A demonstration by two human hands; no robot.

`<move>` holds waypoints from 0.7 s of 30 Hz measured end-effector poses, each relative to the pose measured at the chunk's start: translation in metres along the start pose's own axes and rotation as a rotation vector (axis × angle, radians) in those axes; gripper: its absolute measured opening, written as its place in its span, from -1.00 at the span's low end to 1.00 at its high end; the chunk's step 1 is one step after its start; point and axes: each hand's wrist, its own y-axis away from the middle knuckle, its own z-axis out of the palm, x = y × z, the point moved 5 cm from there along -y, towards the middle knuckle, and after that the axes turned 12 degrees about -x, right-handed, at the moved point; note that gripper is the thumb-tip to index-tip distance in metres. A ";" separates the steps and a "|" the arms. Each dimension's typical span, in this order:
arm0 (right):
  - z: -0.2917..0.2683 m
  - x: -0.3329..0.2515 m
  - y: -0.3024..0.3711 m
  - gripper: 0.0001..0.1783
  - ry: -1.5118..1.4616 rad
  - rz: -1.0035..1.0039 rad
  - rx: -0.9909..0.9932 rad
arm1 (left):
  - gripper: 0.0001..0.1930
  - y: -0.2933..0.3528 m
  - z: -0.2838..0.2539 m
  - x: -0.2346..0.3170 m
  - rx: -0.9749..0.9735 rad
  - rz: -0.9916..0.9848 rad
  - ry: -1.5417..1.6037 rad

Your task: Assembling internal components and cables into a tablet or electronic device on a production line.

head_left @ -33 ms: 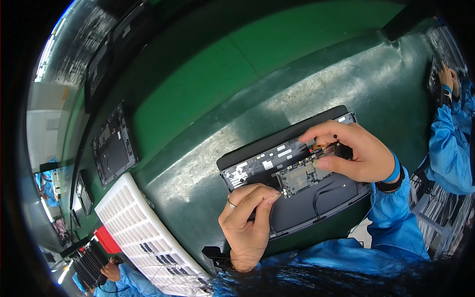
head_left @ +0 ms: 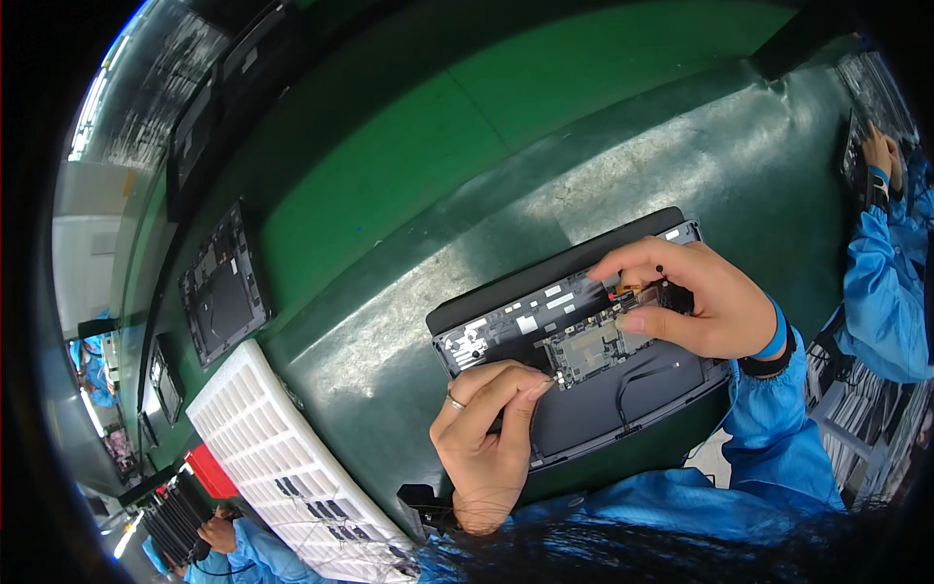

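Observation:
A dark, opened tablet or laptop housing point(head_left: 564, 425) lies on the bench in front of me, tilted up to the right. Above its upper part is a grey circuit board point(head_left: 582, 352) with small components. My right hand point(head_left: 705, 297) grips the board's right end, thumb on its face and fingers curled along the far edge. At the board's lower left corner, my left hand point(head_left: 486, 419) pinches thumb and forefinger together; whatever lies between the tips is too small to make out. A thin black cable point(head_left: 623, 394) curves across the housing just below the board.
Left of me stands a white compartment tray point(head_left: 282, 457) holding a few small dark parts with wires. Beyond it lie a red box point(head_left: 209, 470) and a second opened housing point(head_left: 226, 284). Co-workers' hands are at the lower left point(head_left: 218, 531) and far right point(head_left: 880, 156).

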 end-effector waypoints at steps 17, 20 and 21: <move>0.000 -0.001 0.000 -0.33 -0.006 0.015 -0.060 | -0.77 0.002 0.001 0.005 0.021 0.134 -0.211; 0.000 0.000 0.001 -0.30 0.014 0.024 -0.067 | -0.76 0.003 -0.001 0.009 0.025 0.215 -0.352; 0.000 0.000 0.001 -0.30 0.014 0.025 -0.066 | -0.76 0.003 -0.001 0.008 0.024 0.214 -0.351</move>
